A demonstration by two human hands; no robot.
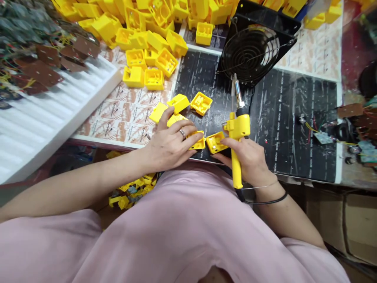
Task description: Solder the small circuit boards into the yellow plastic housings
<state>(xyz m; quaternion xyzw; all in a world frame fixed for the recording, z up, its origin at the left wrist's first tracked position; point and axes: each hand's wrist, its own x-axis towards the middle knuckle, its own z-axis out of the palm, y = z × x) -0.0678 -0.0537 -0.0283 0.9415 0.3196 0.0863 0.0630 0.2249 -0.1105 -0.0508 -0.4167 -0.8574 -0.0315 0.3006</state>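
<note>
My left hand reaches over a small group of yellow plastic cases, its fingers spread across them. Thumb and index finger bracket one open yellow case; another yellow case lies by the outer fingers. In my right hand is a yellow soldering gun, its metal tip pointing away from me. The thumb and a finger of that hand also touch a second open case, beside the first. Just beyond them lie an open case and a tilted case.
A black fan with a wire guard stands beyond the soldering tip. Many yellow cases are heaped at the back. On the left, a white foam tray bears wired brown boards. Wired parts lie at right.
</note>
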